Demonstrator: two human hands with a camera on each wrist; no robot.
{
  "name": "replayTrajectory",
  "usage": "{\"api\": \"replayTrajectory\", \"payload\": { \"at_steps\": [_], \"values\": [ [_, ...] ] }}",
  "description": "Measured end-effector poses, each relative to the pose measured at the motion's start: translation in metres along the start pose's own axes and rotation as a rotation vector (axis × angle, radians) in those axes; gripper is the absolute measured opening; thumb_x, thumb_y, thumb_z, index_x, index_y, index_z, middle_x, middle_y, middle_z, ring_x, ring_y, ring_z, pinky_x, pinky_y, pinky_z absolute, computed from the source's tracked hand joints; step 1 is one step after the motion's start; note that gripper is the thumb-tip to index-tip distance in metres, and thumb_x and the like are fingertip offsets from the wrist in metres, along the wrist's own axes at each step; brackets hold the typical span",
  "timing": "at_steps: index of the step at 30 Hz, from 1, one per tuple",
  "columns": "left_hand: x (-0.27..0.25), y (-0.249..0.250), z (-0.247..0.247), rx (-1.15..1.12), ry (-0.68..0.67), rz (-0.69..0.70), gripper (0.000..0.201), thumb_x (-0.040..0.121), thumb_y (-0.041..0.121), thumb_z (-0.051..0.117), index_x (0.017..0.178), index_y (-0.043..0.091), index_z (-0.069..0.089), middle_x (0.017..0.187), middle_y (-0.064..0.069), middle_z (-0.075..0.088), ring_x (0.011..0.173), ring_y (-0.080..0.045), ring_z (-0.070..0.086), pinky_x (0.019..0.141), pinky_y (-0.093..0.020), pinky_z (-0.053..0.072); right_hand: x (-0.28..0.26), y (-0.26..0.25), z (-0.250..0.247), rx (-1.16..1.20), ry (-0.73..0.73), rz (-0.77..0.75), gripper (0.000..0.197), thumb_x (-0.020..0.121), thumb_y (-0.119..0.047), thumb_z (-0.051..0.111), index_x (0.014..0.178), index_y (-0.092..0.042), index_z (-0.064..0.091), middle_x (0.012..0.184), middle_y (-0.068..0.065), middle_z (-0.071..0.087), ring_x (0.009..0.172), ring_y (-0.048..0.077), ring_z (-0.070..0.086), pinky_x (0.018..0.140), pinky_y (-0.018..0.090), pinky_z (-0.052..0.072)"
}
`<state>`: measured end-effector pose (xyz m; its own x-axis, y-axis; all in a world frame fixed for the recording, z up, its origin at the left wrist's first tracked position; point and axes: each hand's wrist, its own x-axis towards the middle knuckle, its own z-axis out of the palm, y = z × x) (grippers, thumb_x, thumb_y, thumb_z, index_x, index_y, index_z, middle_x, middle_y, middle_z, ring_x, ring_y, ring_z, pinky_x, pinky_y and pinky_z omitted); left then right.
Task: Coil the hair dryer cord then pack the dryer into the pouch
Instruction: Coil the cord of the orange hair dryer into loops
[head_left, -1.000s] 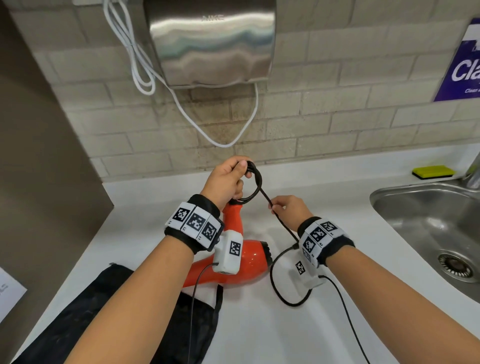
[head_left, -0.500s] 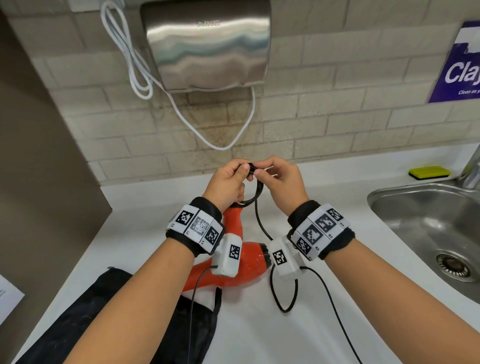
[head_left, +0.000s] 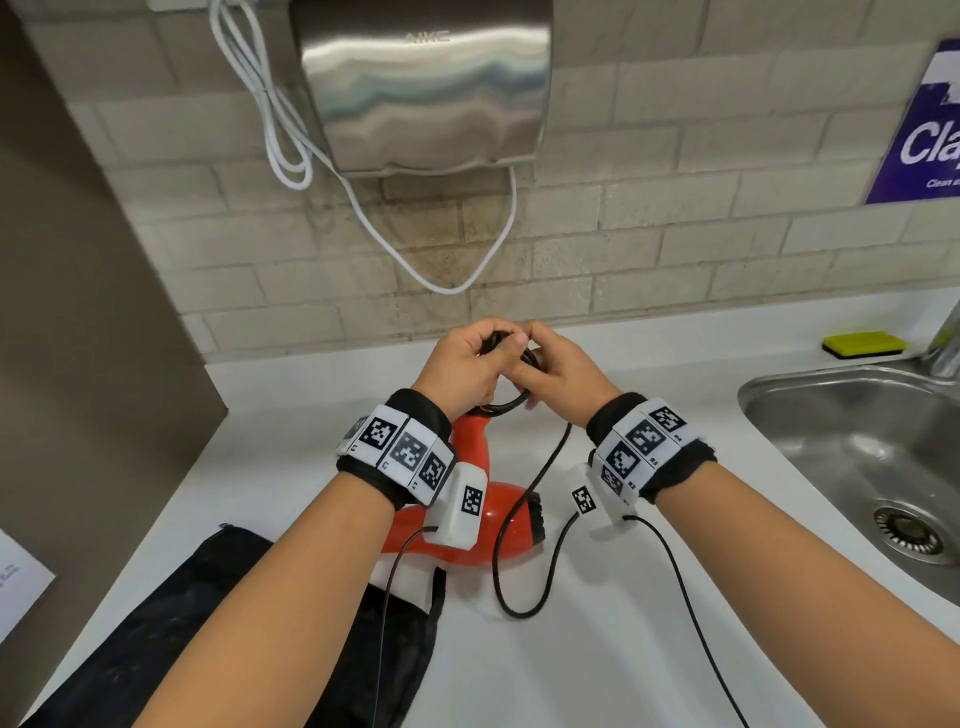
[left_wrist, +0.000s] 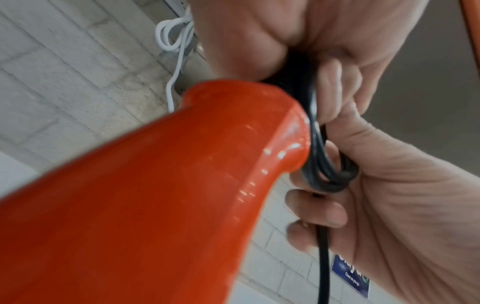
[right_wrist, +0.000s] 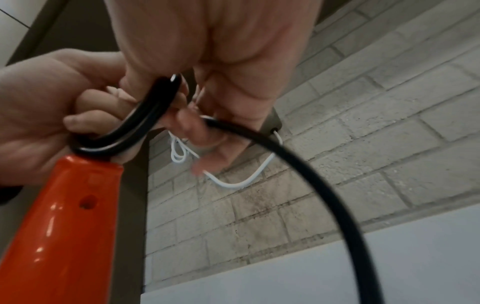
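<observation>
Both hands' grip hiding cord coil

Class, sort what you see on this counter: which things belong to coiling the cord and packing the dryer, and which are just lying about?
Part of the job:
- glossy orange hair dryer
- its black rubber cord, coiled in the left hand and right hand
- black fabric pouch

Lying about:
- yellow sponge
- steel sink
- steel wall hand dryer
- purple sign

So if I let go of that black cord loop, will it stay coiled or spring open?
Likely springs open: the cord looks smooth and glossy, with only the left hand and right hand keeping its loops together. It seems floppy yet somewhat springy, since the loose part lies on the counter in a wide curve. No tie is visible.
</observation>
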<state>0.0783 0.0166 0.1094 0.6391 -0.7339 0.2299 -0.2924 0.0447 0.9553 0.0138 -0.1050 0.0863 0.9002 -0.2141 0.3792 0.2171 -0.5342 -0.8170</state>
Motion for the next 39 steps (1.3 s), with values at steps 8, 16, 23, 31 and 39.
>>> {"api": "replayTrajectory", "payload": {
  "at_steps": [8,16,23,31,39],
  "values": [
    [0.001,-0.002,-0.013,-0.053,0.127,-0.042,0.024,0.095,0.010,0.043,0.079,0.014,0.060,0.043,0.011,0.050,0.026,-0.004,0.024,0.036,-0.016,0.017,-0.008,0.015,-0.014,-0.184,0.010,0.116,0.038,0.094,-0.016,0.044,0.057,-0.022,0.050,0.062,0.007,0.043,0.062,0.017,0.041,0.061,0.024,0.033],
    [0.000,0.006,-0.002,0.137,-0.028,-0.036,0.018,0.093,0.010,0.050,0.106,0.006,0.061,0.035,0.011,0.045,0.028,-0.002,0.027,0.032,-0.014,0.024,0.008,-0.015,-0.022,-0.142,0.366,-0.084,0.018,0.090,-0.009,0.051,0.074,-0.009,0.058,0.054,-0.011,0.042,0.049,-0.008,0.047,0.051,0.007,0.035],
    [-0.004,0.012,0.003,0.261,-0.143,0.032,0.019,0.094,0.010,0.048,0.109,0.012,0.059,0.038,0.015,0.048,0.031,-0.002,0.030,0.036,-0.014,0.028,0.007,-0.017,-0.018,-0.085,0.389,-0.168,0.015,0.089,-0.005,0.052,0.077,-0.004,0.062,0.062,-0.012,0.050,0.058,-0.009,0.050,0.058,0.005,0.039],
    [-0.003,0.005,0.002,0.111,-0.012,-0.002,0.013,0.096,0.011,0.043,0.090,0.014,0.054,0.033,0.014,0.046,0.027,-0.001,0.028,0.033,-0.013,0.024,-0.005,0.007,-0.029,-0.068,0.404,-0.051,0.031,0.093,-0.020,0.039,0.105,-0.001,0.061,0.090,0.004,0.060,0.088,0.016,0.052,0.078,0.029,0.041],
    [-0.002,0.001,0.000,0.052,-0.021,0.014,0.018,0.095,0.008,0.042,0.090,0.021,0.054,0.039,0.013,0.047,0.032,-0.001,0.026,0.036,-0.016,0.024,-0.056,0.085,-0.009,-0.716,-0.484,0.628,0.041,0.096,-0.008,0.035,0.137,-0.013,0.040,0.147,0.009,0.036,0.135,0.025,0.034,0.112,0.032,0.024]
  ]
}}
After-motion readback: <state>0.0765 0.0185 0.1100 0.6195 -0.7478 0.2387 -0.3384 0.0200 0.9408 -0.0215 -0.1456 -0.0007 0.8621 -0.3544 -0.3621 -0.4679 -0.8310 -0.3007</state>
